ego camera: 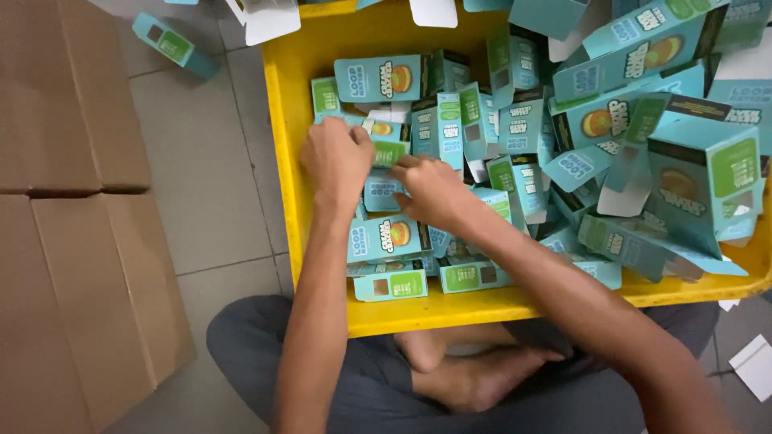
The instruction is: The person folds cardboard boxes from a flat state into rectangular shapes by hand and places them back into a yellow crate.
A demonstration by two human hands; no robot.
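Inside the yellow bin [283, 120], the left hand [336, 159] and the right hand [434, 189] are meeting over a small teal and green box [389, 151]. Both sets of fingers are pinching it, the left at 9 o'clock of the box, the right at 4 o'clock. Many more teal boxes [627, 137] are piling up at 3 o'clock. Brown cardboard cartons [72, 201] are standing on the floor at 9 o'clock.

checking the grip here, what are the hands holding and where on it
Both the left hand and right hand pinch one small teal-and-green carton at its two ends, above the yellow bin.
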